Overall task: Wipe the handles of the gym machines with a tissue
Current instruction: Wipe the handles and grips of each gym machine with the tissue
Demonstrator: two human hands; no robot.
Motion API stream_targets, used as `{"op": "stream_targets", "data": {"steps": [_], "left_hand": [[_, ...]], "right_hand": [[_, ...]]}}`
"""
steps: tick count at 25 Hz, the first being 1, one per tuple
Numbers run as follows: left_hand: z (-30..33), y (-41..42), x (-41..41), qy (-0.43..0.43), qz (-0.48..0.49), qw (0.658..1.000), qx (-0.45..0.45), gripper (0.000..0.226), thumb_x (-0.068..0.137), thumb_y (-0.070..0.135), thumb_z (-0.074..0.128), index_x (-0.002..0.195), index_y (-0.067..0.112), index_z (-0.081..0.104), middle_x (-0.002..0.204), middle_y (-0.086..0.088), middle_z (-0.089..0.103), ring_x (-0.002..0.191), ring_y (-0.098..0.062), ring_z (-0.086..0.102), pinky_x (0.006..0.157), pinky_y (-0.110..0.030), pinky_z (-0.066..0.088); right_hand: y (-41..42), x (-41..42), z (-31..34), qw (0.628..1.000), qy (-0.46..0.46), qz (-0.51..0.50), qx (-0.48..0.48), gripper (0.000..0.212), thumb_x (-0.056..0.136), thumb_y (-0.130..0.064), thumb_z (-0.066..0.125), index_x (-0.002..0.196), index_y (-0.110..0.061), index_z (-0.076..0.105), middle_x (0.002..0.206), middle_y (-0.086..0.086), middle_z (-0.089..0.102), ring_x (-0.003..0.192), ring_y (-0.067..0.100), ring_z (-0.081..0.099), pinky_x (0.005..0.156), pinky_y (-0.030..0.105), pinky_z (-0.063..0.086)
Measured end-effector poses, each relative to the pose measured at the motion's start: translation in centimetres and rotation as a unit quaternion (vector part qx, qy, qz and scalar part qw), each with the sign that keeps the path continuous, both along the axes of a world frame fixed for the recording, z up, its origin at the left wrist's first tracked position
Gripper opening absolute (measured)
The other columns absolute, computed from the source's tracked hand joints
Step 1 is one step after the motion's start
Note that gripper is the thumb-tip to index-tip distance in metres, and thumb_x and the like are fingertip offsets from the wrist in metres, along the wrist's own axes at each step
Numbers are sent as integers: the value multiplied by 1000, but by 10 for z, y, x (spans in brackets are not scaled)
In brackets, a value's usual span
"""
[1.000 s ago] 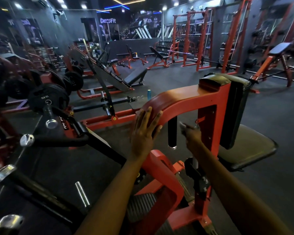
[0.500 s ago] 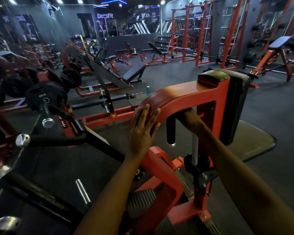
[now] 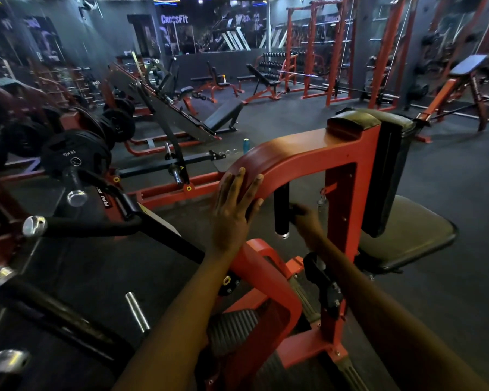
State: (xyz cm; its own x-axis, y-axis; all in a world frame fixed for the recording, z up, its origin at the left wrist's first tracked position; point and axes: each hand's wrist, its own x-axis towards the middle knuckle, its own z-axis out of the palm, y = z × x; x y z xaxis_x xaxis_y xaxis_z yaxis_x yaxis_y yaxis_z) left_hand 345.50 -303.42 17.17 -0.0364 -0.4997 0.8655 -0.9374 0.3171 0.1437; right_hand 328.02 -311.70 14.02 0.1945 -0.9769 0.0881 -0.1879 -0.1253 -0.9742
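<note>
Glowing "CrossFit" sign (image 3: 174,19); weight plate (image 3: 75,159) reads "15 KG".

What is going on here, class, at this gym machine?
A person is cleaning a red gym machine. The left hand lies flat with straight fingers against the curved red frame, steadying it. The right hand reaches under the frame to the short black handle that hangs down, its fingers at the handle's side. No tissue can be made out in that hand; it is too dark to tell. The black seat lies to the right, and weight plates sit on the left.
</note>
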Motion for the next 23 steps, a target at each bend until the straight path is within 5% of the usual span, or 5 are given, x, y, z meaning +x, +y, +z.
{"op": "stream_targets", "data": {"steps": [3,7,13,18,23], "left_hand": [[-3,2,0,-2,2,1000,7,53,105,45,30,153,42,6,153,-12,34,142,-34,27,101,-59,44],[2,-2,1,-3,5,1000,10,52,105,45,29,153,41,10,153,-12,33,142,-33,26,104,-59,42],[-3,0,2,8,-3,1000,17,53,105,44,32,153,40,12,154,-12,34,143,-34,26,104,-59,41],[-2,1,0,8,-7,1000,23,54,105,46,30,153,42,6,155,-11,31,143,-35,26,105,-60,39],[-2,-1,3,13,-12,1000,25,54,105,47,31,153,42,8,154,-12,32,143,-36,26,104,-61,39]], "right_hand": [[16,10,-37,995,45,-65,58,33,90,4,50,119,-2,62,108,6,66,85,13,59,58,11,42],[61,42,-30,967,-54,-247,-17,29,98,-12,46,121,-7,63,109,5,66,100,14,59,83,22,46],[13,36,45,967,-120,-223,-27,22,90,-15,51,99,-14,71,93,10,70,88,21,64,79,41,51],[27,52,40,946,-162,-262,-98,33,92,-3,43,116,-7,65,110,7,68,100,15,62,87,28,47],[39,77,59,927,-251,-254,-113,25,93,-8,43,107,-10,64,88,-6,66,77,5,58,76,28,48]]}}
